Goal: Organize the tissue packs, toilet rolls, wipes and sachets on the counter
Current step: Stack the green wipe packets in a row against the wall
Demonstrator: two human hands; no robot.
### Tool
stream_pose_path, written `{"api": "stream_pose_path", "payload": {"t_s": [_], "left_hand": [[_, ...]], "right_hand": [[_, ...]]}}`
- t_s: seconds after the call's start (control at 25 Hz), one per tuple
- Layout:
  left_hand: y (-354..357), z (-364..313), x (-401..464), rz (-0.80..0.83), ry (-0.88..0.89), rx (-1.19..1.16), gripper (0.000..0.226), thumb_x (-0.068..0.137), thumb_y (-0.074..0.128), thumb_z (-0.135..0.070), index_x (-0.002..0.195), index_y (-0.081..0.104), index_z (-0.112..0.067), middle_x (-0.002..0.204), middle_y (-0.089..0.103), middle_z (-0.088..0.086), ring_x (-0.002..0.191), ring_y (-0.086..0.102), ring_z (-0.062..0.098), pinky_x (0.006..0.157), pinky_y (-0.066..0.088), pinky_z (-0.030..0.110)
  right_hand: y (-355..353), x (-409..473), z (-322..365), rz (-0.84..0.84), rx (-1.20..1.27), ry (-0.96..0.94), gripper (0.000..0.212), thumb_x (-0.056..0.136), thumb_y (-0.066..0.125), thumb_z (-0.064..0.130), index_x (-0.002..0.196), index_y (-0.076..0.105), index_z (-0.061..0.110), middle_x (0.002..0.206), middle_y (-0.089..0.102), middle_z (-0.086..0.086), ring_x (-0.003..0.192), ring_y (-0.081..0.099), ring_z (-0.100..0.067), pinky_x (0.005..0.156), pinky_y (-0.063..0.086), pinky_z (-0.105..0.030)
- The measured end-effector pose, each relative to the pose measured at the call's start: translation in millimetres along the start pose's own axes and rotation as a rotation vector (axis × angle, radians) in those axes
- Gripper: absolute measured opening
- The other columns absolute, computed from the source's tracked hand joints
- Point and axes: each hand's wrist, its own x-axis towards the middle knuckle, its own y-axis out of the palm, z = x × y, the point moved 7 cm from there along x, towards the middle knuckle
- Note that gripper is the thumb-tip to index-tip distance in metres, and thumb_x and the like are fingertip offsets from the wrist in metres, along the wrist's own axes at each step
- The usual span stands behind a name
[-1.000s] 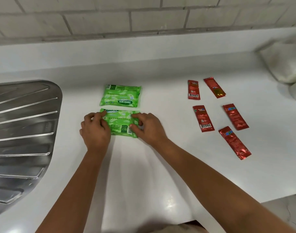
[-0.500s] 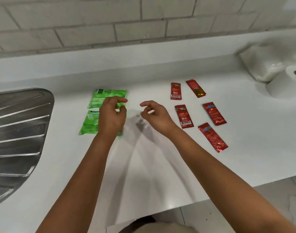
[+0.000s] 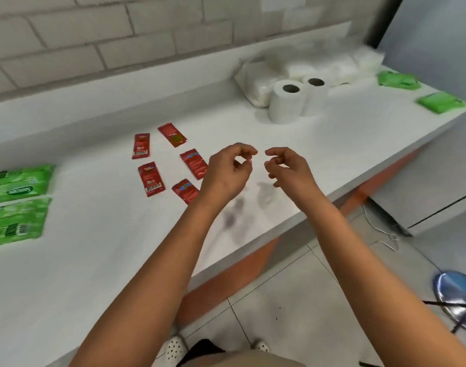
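At the far left of the white counter (image 3: pixel 99 247) two flat green plastic wipe packs (image 3: pixel 17 205) lie one behind the other, edges just touching, squared up as though set there as a finished pair. Next along, five small red foil sachets (image 3: pixel 150 178) sit in two loose columns, most pointing roughly the same way and apart from each other, which reads as a group laid out on purpose.

Both bare hands hang over the bare middle of the counter, just right of the sachets. The left hand (image 3: pixel 226 173) is half curled, thumb and forefinger nearly meeting, with nothing between them; its wrist covers part of the nearest sachet. The right hand (image 3: pixel 287 168) is curled the same loose way, also empty. They seem to be in transit, not gripping.

Further right, two white toilet rolls (image 3: pixel 296 100) stand upright, touching, in front of a heap of white tissue packs in clear wrap (image 3: pixel 314 64) against the wall. At the far right edge, two more green packs (image 3: pixel 417 92) lie apart and skewed; I would guess these are next to be fetched.
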Motion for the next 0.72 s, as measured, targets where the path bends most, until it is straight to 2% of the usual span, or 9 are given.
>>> {"api": "stream_pose_path", "payload": {"t_s": [0.24,0.32,0.48,0.72], "left_hand": [[124.0,-58.0,3.9,0.170,0.026,-0.035,0.022,0.088,0.054,-0.012,0.093,0.061,-0.033,0.091,0.059,-0.019,0.067,0.057,0.000,0.053,0.039,0.001],[149.0,-71.7,10.5,0.211,0.052,-0.029,0.022,0.088,0.054,-0.012,0.093,0.061,-0.033,0.090,0.058,-0.019,0.062,0.055,-0.003,0.050,0.038,0.002],[208.6,-98.2,40.1,0.294,0.101,-0.026,0.021,0.088,0.055,-0.013,0.094,0.061,-0.032,0.088,0.058,-0.021,0.058,0.052,-0.008,0.052,0.038,0.001],[292.5,-113.5,111.8,0.367,0.126,-0.043,0.023,0.087,0.055,-0.013,0.096,0.060,-0.033,0.089,0.058,-0.020,0.058,0.053,-0.007,0.052,0.039,0.001]], "right_hand": [[-144.1,-15.2,-38.4,-0.179,0.017,0.057,0.019,0.089,0.055,0.014,0.104,0.058,0.026,0.080,0.053,0.009,0.070,0.056,-0.009,0.063,0.045,-0.023],[-175.5,-16.9,-48.1,-0.236,0.050,0.081,0.020,0.089,0.054,0.014,0.106,0.059,0.023,0.080,0.052,0.008,0.070,0.055,-0.009,0.061,0.044,-0.023],[-240.3,-9.2,-67.7,-0.358,0.101,0.087,0.018,0.089,0.055,0.012,0.099,0.058,0.027,0.075,0.050,0.008,0.069,0.053,-0.011,0.067,0.044,-0.030],[-315.9,49.1,-89.9,-0.427,0.096,0.102,0.020,0.088,0.056,0.012,0.091,0.059,0.032,0.074,0.051,0.009,0.066,0.054,-0.010,0.058,0.043,-0.025]]}}
